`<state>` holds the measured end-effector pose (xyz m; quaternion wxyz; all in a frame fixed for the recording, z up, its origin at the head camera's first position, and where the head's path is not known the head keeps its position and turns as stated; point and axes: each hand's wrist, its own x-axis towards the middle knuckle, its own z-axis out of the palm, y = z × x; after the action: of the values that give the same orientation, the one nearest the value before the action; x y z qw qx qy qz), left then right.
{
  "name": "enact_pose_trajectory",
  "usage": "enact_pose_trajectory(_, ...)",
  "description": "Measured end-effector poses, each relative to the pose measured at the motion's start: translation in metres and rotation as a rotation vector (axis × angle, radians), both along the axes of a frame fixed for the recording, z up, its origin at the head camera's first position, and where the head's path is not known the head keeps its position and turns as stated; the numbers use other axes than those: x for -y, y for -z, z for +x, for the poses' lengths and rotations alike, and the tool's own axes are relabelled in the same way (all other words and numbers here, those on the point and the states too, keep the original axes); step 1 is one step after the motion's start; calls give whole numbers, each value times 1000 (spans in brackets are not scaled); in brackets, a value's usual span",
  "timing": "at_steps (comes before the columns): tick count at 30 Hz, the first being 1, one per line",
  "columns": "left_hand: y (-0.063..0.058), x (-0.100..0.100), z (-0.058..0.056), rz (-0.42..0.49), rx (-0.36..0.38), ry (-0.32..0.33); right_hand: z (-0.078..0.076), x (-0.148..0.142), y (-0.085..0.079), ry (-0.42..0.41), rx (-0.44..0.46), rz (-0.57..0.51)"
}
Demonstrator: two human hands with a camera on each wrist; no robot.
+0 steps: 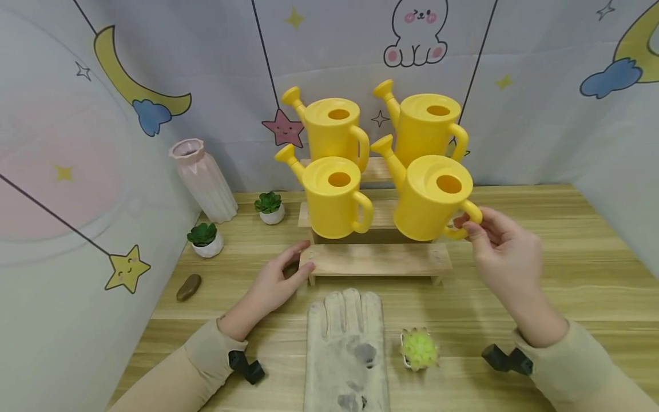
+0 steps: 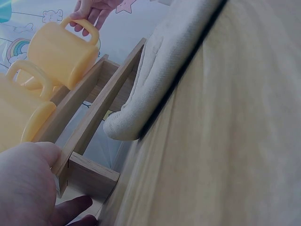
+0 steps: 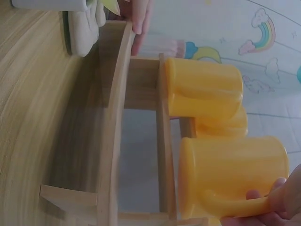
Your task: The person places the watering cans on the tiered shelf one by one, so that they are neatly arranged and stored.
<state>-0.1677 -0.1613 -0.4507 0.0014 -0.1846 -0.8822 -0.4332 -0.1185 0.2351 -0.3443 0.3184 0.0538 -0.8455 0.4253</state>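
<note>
My right hand (image 1: 507,246) pinches the handle of a yellow watering can (image 1: 432,197), thumb in front. The can sits at the right of the middle step, tilted slightly in the head view. Three other yellow watering cans stand on the tiered wooden stand (image 1: 376,260): one beside it on the middle step (image 1: 334,197), and two on the top step, left (image 1: 329,129) and right (image 1: 424,126). My left hand (image 1: 275,280) grips the left end of the bottom step between thumb and fingers; the left wrist view shows the thumb by the board (image 2: 87,127).
A stained work glove (image 1: 345,349) and a spiky green succulent (image 1: 419,348) lie before the stand. Leftward are a pink-white vase (image 1: 206,183), two potted succulents (image 1: 269,207) (image 1: 205,239) and a brown stone (image 1: 189,287). A printed curtain (image 1: 221,68) hangs behind.
</note>
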Motion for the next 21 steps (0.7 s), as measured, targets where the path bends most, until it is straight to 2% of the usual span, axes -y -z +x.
enact_pose_trajectory(10,-3,-1,1,-14,6,-10,-3,3,1,19,29,35)
enact_pose_trajectory(21,-2,0,1,-9,-1,-5,-5,5,1,4,37,50)
